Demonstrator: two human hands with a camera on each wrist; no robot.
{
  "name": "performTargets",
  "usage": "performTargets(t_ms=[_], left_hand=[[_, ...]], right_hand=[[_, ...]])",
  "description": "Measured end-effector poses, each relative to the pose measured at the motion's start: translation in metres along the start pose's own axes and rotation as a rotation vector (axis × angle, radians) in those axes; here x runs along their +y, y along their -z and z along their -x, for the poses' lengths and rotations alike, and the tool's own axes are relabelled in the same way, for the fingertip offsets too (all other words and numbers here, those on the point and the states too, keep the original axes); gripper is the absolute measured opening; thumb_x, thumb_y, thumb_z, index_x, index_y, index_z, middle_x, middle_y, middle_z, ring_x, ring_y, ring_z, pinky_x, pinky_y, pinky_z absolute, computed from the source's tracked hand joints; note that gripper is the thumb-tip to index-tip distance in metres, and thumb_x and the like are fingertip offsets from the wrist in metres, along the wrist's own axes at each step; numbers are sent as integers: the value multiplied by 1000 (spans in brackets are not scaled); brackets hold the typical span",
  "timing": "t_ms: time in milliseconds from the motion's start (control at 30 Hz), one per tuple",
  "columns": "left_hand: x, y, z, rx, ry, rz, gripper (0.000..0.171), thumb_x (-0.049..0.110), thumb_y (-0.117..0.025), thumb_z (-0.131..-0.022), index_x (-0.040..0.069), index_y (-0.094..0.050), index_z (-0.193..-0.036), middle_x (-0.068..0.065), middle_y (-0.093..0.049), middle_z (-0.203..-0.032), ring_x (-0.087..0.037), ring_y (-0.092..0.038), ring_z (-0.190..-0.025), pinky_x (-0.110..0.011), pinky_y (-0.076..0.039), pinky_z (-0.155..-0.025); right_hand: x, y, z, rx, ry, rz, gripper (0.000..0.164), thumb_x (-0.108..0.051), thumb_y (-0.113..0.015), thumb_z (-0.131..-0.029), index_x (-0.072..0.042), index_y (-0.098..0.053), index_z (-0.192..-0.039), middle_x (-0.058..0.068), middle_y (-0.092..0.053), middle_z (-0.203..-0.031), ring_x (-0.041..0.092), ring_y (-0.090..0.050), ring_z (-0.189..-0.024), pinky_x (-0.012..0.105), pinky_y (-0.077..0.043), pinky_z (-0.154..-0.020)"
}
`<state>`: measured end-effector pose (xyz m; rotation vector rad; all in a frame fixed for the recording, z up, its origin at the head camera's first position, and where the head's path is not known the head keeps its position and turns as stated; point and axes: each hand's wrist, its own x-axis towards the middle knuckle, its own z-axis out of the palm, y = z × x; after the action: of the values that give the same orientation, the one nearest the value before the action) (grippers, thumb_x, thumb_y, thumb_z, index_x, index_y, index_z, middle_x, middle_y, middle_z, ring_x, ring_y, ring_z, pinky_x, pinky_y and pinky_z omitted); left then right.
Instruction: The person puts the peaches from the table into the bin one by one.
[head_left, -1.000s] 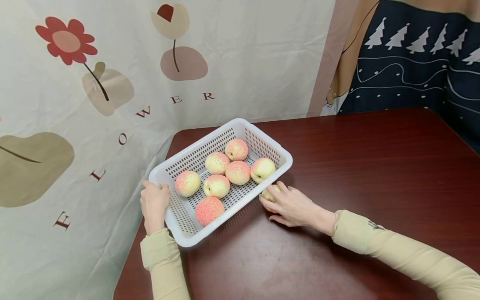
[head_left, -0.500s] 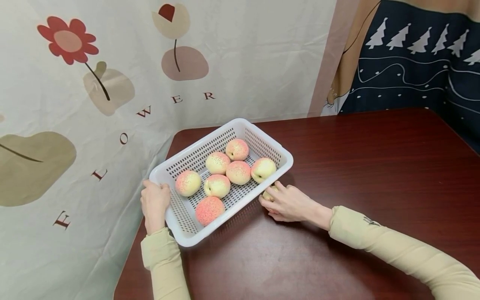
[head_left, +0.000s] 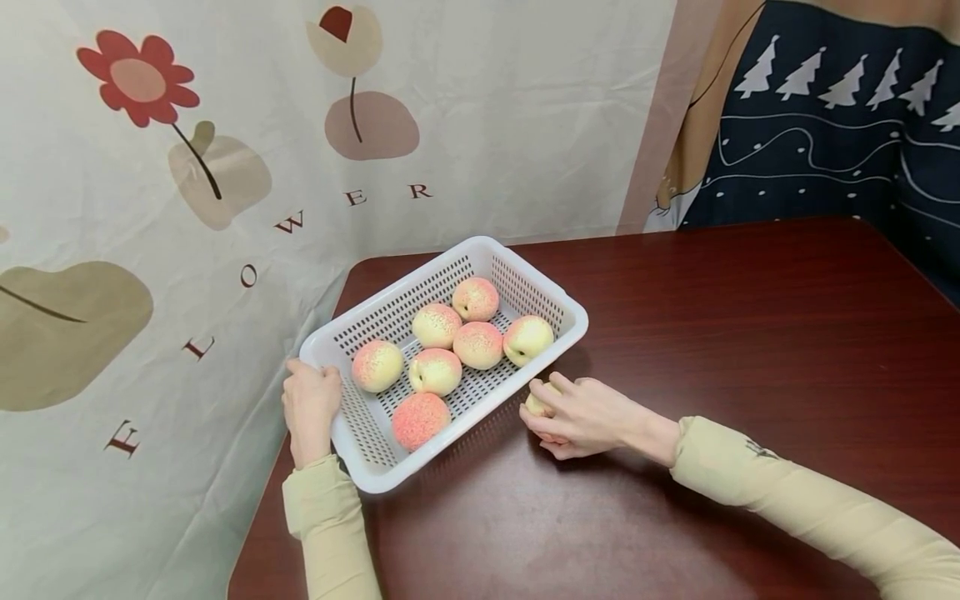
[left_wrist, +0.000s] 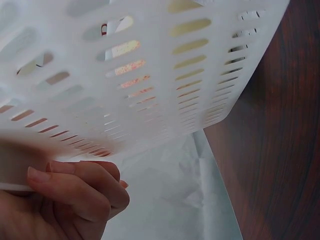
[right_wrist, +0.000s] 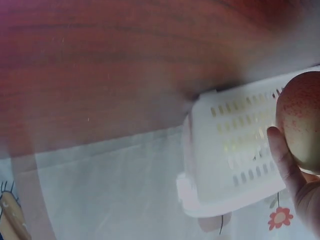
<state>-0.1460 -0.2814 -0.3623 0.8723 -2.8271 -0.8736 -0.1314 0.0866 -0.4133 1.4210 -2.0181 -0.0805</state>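
A white perforated plastic basket (head_left: 480, 243) stands at an angle on the table, holding several pink-and-yellow peaches (head_left: 477, 345). My left hand (head_left: 311, 410) grips the rim at its left end; in the left wrist view the fingers (left_wrist: 75, 192) curl under that rim, beside the slotted wall. Just off the basket's near long side, my right hand (head_left: 583, 417) holds another peach (right_wrist: 302, 120) with fingers and thumb round it. From the head view the hand covers most of this peach, and a pale yellow part shows between the fingers.
The dark red-brown wooden table (head_left: 750, 333) stretches away to the right of the basket. Behind it hangs a pale curtain (head_left: 510, 125) printed with flowers and letters, and a dark blue cloth (head_left: 810, 150) with white trees is at the back right.
My right thumb has drawn in on the peach, and the hand has then moved slightly away from the basket's side with it. The left hand and basket stay in place.
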Motion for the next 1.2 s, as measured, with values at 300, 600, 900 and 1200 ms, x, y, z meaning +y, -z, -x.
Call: performTargets(t_ms=[300,600,900,1200], left_hand=[[-1,0,1,7,-8,-14,56,21,-34,-91,-14,-22,-133,-43,-47,-113,-53,-48,-101,-58,-42,-78],[-2,1,1,18,-21,-11,52,20,-35,-91,-15,-28,-128,-42,-48,-111,-53,-49,-99,-58,-42,-77],[-2,-1,1,2,-5,0,55,20,-35,-91,-13,-23,-134,-42,-47,-113,-52,-49,-100,-57,-43,-78],[-1,-1,0,4,-6,-3,56,21,-35,-92,-13,-22,-134,-42,-46,-114,-52,-48,-102,-58,-43,-79]], right_hand=[[17,25,-8,108,-3,-16,43,-42,-58,-68,-21,-57,-105,8,-56,-96,21,-51,-71,25,-41,-40],[51,38,-32,208,-98,-79,44,-43,-62,-70,-17,-61,-106,13,-57,-96,24,-51,-72,30,-44,-37],[82,28,-65,-15,-346,-258,44,-41,-65,-77,-17,-59,-113,10,-52,-110,22,-52,-79,35,-47,-44],[107,4,-85,-246,-507,-364,46,-41,-64,-83,-18,-55,-121,9,-47,-111,24,-51,-81,38,-49,-61]])
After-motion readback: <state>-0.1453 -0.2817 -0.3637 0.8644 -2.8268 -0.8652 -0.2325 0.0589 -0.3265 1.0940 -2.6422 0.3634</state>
